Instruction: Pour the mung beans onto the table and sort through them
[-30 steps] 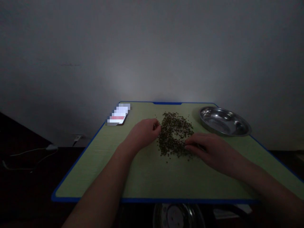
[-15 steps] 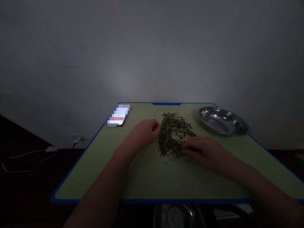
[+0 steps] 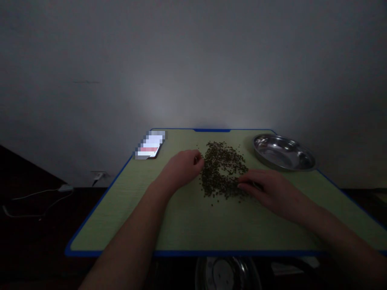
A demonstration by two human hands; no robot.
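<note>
Standing against one grey wall (image 3: 193,60) in a dim room, it's a single pale-green, blue-edged counter (image 3: 181,229)! One patch of countless dark grains (image 3: 211,187) spreads mid-counter between two hands: left hand (image 3: 187,167) loosely curled at its left edge, right hand (image 3: 269,187) nearly pinching at its right; in this gloom I can't tell whether either grips any. One lit phone (image 3: 151,146) left, one steel bowl (image 3: 281,155) right!

No legible text, labels or numbers, phone screen (image 3: 152,141) pixelated into blocks, unreadable
</note>
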